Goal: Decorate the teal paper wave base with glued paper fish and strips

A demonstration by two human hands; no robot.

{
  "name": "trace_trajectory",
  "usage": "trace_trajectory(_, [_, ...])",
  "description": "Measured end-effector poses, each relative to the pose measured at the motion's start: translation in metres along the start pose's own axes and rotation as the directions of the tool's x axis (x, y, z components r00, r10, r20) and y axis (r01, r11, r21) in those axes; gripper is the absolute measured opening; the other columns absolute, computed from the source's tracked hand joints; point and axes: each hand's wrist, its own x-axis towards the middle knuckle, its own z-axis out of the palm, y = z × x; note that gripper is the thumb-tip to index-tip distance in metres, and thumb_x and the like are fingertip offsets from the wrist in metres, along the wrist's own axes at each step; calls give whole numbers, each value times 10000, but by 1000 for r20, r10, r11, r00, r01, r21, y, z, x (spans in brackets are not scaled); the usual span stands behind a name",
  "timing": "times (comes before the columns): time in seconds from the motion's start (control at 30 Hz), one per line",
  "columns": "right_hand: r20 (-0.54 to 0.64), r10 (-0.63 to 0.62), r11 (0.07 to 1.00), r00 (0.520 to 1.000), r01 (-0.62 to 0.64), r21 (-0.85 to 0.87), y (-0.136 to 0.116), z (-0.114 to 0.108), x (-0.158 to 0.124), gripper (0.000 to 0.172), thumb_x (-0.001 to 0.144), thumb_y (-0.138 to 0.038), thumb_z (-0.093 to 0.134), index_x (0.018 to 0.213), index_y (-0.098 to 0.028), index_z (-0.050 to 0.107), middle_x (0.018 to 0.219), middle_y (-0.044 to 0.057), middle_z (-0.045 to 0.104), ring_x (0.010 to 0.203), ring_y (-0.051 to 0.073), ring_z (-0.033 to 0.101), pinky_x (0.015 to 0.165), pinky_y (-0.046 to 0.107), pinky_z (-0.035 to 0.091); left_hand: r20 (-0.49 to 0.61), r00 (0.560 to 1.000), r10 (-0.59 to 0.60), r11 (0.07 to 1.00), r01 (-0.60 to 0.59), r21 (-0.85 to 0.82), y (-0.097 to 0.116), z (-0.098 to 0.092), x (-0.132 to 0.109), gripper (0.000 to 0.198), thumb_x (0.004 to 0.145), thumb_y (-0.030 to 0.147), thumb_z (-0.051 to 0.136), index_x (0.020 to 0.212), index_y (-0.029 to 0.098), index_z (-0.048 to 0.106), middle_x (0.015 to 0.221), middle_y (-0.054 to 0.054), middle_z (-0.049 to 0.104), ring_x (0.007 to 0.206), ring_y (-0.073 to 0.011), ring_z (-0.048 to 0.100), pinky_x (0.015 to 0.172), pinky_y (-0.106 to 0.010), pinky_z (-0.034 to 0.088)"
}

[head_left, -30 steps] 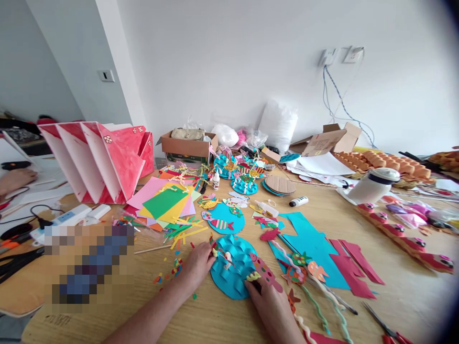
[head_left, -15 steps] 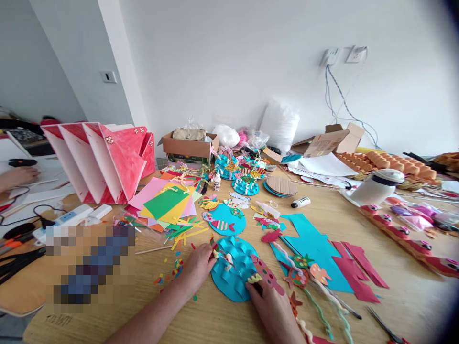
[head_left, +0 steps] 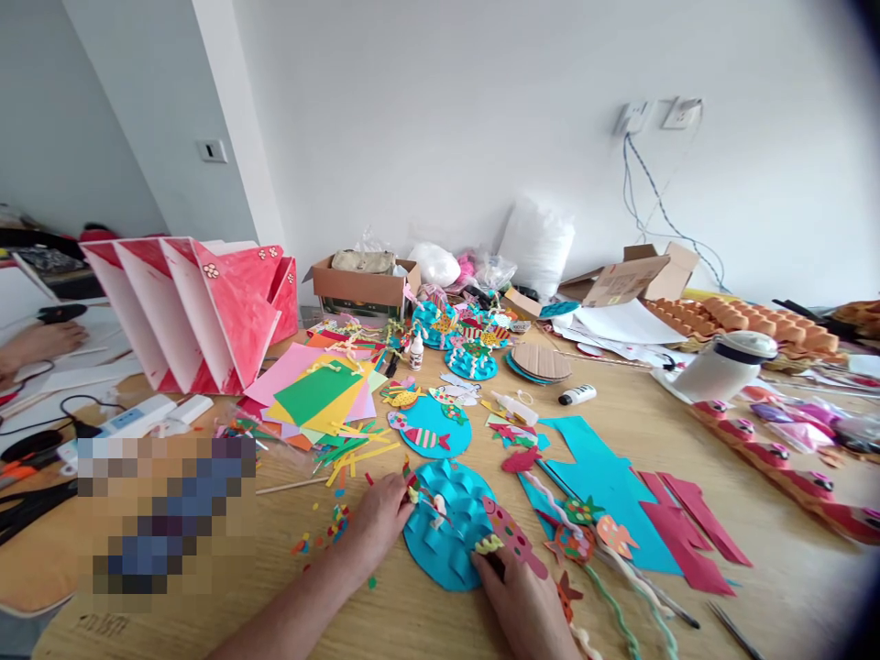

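A round blue disc [head_left: 446,561] with raised, curling flaps lies near the front edge of the desk [head_left: 275,550], roughly midway along it, and the person at work has a hand at either side of it. The left hand [head_left: 385,509] has its fingertips drawn together at the disc's left rim, just beside a small striped paper piece [head_left: 408,474]; from where I stand I cannot tell whether they grip the piece or the rim. The right hand [head_left: 528,600] is curled at the lower right rim, thumb and fingers pinching a bit of yellow yarn [head_left: 489,544]. Next to that yarn, a red spotted paper fish [head_left: 512,532] lies across the rim, and a small pale tuft [head_left: 438,507] sits on the disc itself.

Just behind, toward the far edge, is a second disc [head_left: 440,445] bearing a pink-striped fish [head_left: 427,438]. Coloured sheets [head_left: 320,394] are piled toward the left end, while cut blue paper [head_left: 632,513] and red paper strips [head_left: 701,513] spread toward the right. A pointed metal tool [head_left: 737,632] shows at the front edge on the right. Another person's hand [head_left: 51,346] is at work well off to the left, beyond a red and white stand [head_left: 237,321].
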Motion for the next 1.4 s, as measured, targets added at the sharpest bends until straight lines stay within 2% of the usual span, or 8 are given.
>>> trace_trajectory(0.3, [-31,-18,1000,999,19,21,1,2,0,242,786,-250,424,760,-198,658,769,57,679,728,189,620,610,245,428,-15,1000,-4,1000,4,-16,0,1,0,124,780,147,494,878,136,569,921,-85,616,885,-202,567,767,-283,411])
trace_trajectory(0.5, [-63,-13,1000,998,15,18,4,6,0,248,786,-247,422,750,-193,661,709,54,674,698,190,616,616,253,426,-22,1000,9,1000,-9,-17,-2,3,1,115,780,157,492,863,137,571,902,-82,617,862,-200,568,757,-285,412])
trace_trajectory(0.77, [-19,8,1000,1000,-8,-4,-1,-1,0,240,779,-238,431,774,-189,666,732,58,679,689,186,618,589,242,420,-25,1000,5,1000,-5,0,2,-2,-1,115,775,130,491,860,139,569,899,-77,609,858,-193,565,744,-275,415])
trace_trajectory(1.03, [9,4,1000,1000,-4,-21,1,0,-1,258,796,-254,417,782,-183,666,705,59,677,660,186,620,585,252,423,-34,999,27,1000,-27,1,-1,0,-1,139,772,122,486,884,141,568,915,-79,609,871,-195,565,758,-284,417])
trace_trajectory(1.4, [-17,-5,1000,1000,5,-24,0,0,-1,249,792,-247,426,777,-186,667,741,61,682,684,183,624,588,245,430,-22,1000,3,1000,-3,3,1,-1,-2,113,783,145,493,869,144,568,880,-71,607,829,-182,567,734,-265,410])
